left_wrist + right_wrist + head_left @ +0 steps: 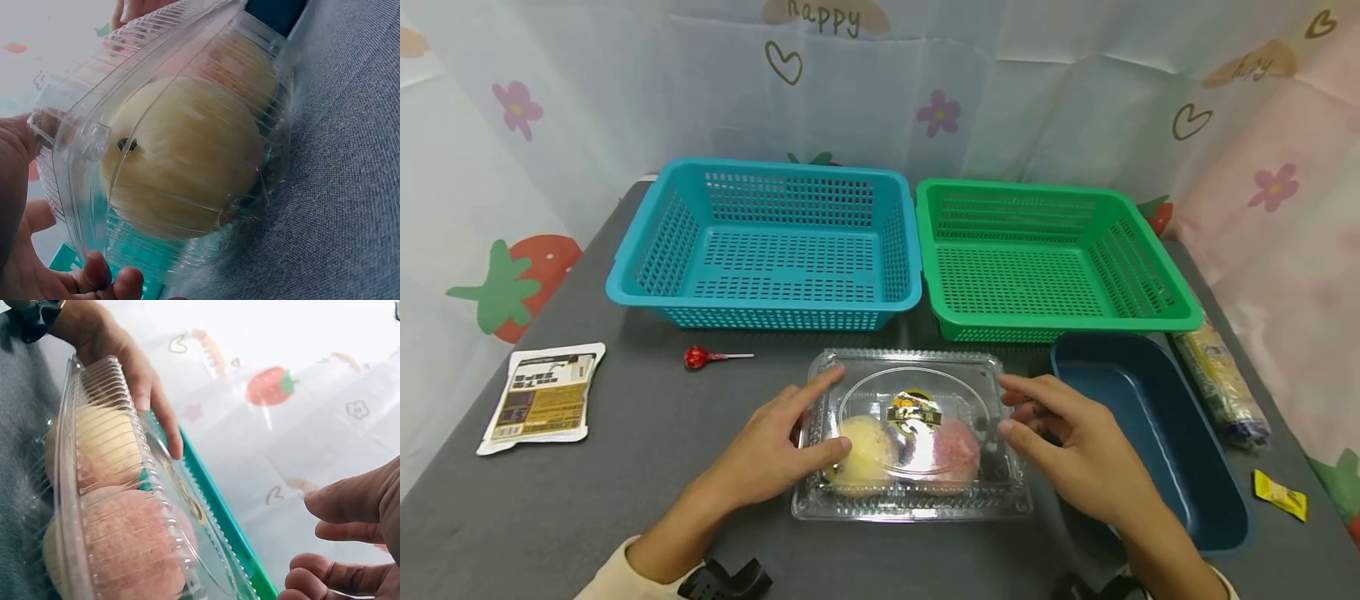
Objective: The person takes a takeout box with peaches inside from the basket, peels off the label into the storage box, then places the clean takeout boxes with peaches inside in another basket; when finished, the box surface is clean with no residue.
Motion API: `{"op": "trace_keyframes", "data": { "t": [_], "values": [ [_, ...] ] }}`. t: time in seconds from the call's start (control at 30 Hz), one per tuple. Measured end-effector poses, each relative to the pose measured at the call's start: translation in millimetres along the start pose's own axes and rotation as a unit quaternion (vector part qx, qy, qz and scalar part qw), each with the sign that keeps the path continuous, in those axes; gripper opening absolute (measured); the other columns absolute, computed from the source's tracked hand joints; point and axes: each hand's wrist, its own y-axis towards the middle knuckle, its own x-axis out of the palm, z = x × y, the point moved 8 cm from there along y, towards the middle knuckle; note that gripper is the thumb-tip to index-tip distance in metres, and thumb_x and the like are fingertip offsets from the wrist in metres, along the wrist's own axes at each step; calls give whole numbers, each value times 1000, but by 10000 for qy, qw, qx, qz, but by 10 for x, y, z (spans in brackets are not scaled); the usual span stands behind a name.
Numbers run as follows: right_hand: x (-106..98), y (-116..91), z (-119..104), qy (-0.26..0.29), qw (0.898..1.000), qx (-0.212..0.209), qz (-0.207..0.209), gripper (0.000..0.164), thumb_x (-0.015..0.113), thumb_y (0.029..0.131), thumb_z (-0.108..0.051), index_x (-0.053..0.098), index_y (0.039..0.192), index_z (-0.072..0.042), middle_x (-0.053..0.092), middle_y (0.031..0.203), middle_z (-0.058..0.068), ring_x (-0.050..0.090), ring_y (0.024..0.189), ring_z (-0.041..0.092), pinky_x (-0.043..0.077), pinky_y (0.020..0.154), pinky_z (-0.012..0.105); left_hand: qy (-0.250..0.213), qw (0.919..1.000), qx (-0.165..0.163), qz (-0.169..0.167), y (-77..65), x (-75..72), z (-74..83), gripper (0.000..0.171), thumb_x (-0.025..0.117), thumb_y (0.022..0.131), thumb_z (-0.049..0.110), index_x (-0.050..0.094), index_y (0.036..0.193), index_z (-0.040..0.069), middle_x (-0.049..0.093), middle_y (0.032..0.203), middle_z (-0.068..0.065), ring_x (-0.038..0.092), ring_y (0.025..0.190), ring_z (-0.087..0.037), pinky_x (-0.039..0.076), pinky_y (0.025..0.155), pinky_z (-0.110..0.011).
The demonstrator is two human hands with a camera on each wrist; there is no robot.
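A clear plastic clamshell box (917, 360), its lid down, lies on the table in the head view. Inside are a yellow peach (862, 454) and a pinkish peach (957, 452); a round label (913, 414) is on the lid. My left hand (767, 442) rests at the box's left side, thumb and index finger lying over the lid. In the left wrist view, its other fingertips (97, 269) are right at the rim. My right hand (1082, 450) is beside the box's right edge, fingers loosely bent; the right wrist view shows nothing between them.
Behind the box stand a blue basket (760, 315) and a green basket (1067, 323). A dark blue bin (1180, 450) is at the right, beside a long wrapped packet (1221, 383) and a yellow candy (1280, 496). Leftward lie a red lollipop (697, 357) and a flat pouch (542, 398).
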Motion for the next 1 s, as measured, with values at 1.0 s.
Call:
{"op": "trace_keyframes", "data": {
  "t": [1.0],
  "values": [
    [595, 575, 4, -557, 9939, 154, -938, 39, 71, 88, -8, 63, 127, -5, 61, 102, 4, 57, 84, 15, 50, 73, 36, -45, 10000, -25, 20, -13, 8, 13, 74, 70, 84, 44, 39, 149, 27, 44, 82, -1, 44, 67, -17, 39, 56, -33]
  ]
}}
